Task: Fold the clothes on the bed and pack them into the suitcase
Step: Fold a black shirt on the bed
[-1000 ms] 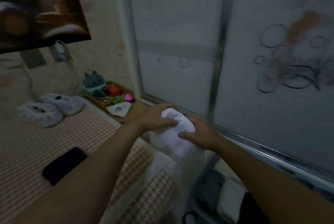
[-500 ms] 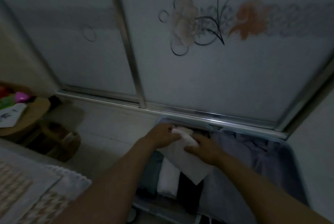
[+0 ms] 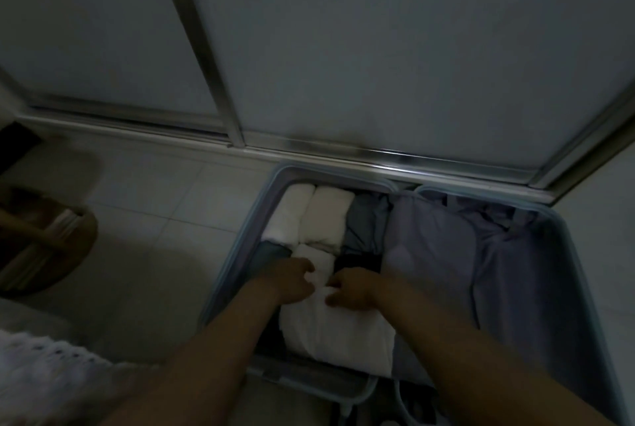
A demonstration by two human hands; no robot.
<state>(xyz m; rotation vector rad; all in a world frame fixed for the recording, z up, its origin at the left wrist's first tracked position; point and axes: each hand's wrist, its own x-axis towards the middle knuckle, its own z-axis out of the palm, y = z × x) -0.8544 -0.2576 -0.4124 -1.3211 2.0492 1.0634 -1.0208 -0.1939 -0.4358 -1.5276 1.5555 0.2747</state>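
The packing step is in hand: left hand (image 3: 292, 279) and right hand (image 3: 354, 290) both pinch a folded white garment (image 3: 336, 333) lying in the near left half of the open suitcase (image 3: 237, 247). Next, I'd judge, it needs tucking flat, then letting go.

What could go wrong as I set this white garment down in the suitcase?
Both the left hand and right hand pinch the white garment near its far edge; letting go abruptly may let the fold spring open. It seems to lie over darker folded pieces, so it may sit high and slip toward the suitcase rim. The dim view makes its edges hard to judge.
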